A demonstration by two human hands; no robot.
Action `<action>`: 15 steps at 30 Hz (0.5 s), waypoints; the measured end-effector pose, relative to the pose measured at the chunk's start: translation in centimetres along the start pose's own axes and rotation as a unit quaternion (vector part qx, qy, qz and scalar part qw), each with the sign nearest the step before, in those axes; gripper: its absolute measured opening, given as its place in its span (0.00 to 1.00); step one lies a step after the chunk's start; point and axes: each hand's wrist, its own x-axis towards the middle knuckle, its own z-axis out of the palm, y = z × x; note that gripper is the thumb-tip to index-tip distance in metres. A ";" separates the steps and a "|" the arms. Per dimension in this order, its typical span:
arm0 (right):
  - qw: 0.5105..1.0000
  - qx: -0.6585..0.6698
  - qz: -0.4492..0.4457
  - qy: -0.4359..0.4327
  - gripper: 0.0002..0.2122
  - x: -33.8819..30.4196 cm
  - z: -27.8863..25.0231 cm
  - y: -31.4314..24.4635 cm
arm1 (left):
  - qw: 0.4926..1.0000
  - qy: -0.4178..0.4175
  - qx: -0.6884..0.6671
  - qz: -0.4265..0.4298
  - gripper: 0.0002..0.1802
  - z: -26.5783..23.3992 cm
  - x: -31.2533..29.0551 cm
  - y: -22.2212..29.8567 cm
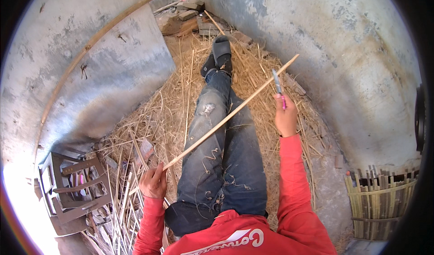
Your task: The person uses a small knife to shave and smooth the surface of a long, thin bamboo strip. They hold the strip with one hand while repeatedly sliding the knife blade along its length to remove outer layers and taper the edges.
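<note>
A long pale bamboo strip (230, 115) slants across my outstretched legs, from low on the left to high on the right. My left hand (153, 182) is closed round its lower end. In my right hand (285, 117) is a knife (277, 84) with a pink handle, gripped with the blade pointing away from me. The blade lies at the strip near its far end; whether it touches the wood I cannot tell. Thin curled shavings (209, 158) cling to my dark jeans (205, 133).
Straw-like shavings (167, 106) cover the floor around my legs. Loose thin strips (124, 210) lie at the left, beside a brown metal frame (83, 187). A slatted bamboo basket (379, 205) stands at the right. Bricks (190, 15) are piled at the back, between plastered walls (334, 51).
</note>
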 end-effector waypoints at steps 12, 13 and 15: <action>0.994 -0.004 -0.104 0.022 0.21 2.5 2.3 -0.1 | 0.992 -0.107 0.044 0.049 0.15 -2.4 -1.0 -3.1; 0.992 -0.020 -0.121 0.013 0.22 3.0 2.3 0.0 | 0.991 -0.108 0.051 0.054 0.15 -2.4 -1.1 -3.3; 0.994 -0.045 -0.099 0.002 0.22 4.2 2.4 0.7 | 0.991 -0.106 0.051 0.067 0.16 -2.3 -0.7 -3.5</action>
